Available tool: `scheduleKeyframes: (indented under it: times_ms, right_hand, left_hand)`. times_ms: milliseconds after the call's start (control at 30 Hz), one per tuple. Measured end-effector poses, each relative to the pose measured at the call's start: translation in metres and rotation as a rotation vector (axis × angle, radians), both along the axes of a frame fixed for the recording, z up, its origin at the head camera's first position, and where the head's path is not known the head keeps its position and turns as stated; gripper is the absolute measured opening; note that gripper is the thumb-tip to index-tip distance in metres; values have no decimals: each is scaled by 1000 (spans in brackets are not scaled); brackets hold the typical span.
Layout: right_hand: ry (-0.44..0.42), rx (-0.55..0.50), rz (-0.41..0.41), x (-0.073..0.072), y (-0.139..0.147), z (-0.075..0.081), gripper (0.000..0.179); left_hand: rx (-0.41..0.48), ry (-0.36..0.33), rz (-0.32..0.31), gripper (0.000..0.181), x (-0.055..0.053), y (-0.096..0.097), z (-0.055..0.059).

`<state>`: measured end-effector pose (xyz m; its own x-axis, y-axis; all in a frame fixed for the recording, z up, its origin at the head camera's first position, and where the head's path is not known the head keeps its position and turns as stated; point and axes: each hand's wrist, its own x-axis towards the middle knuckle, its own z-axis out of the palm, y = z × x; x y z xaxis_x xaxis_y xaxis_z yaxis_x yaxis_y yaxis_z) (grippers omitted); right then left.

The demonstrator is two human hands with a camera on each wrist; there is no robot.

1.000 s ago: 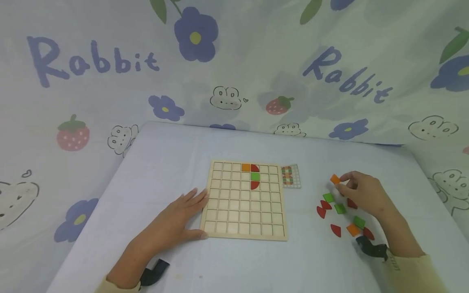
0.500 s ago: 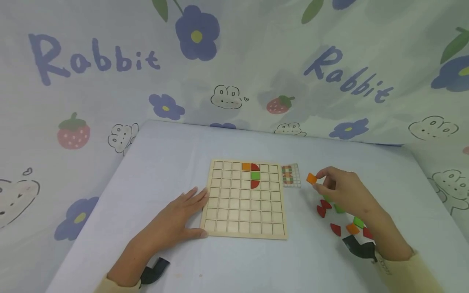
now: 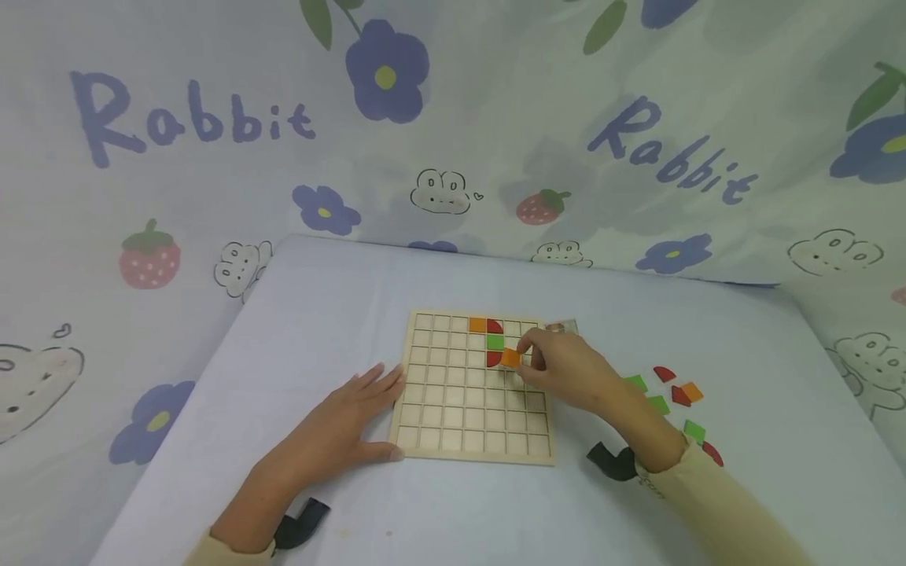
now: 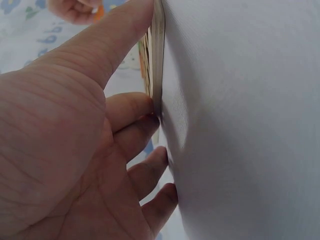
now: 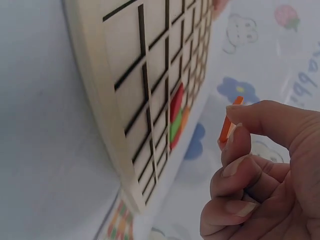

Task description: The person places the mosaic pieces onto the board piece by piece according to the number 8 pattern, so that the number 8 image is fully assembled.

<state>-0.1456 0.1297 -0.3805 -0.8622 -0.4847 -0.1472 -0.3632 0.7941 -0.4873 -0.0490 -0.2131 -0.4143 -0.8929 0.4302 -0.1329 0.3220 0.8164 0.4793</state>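
My right hand [image 3: 569, 369] pinches an orange square tile [image 3: 510, 358] between thumb and index finger, over the right half of a wooden grid board [image 3: 453, 397]. The right wrist view shows this tile [image 5: 231, 120] edge-on and raised off the board. Set in the board's upper cells are an orange square [image 3: 477, 325], a red quarter-circle [image 3: 494, 325], a green square [image 3: 495, 343] and a second red quarter-circle [image 3: 493, 359]. My left hand [image 3: 340, 424] rests at the board's left edge, fingers extended, thumb by the near corner.
A small pattern card [image 3: 570, 324] lies by the board's right side, mostly hidden behind my right hand. Right of the board are scattered loose green squares [image 3: 658, 405], red quarter-circles [image 3: 664, 374] and an orange square [image 3: 692, 391]. A printed cloth wall stands behind the table.
My right hand has carried the orange square tile leftward from the loose pieces to over the board, now covering most of the card. My left hand stays at the board's edge.
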Motion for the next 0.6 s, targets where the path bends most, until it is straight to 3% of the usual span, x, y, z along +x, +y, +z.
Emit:
scheduleKeyframes:
  times_ms: [267, 600]
  right_hand:
    - [-15, 37, 81, -15, -35, -17, 24]
    - [-27, 52, 79, -23, -47, -27, 21]
  left_hand:
    - [-4, 9, -13, 99, -1, 1, -2]
    - [-17, 15, -11, 99, -1, 0, -4]
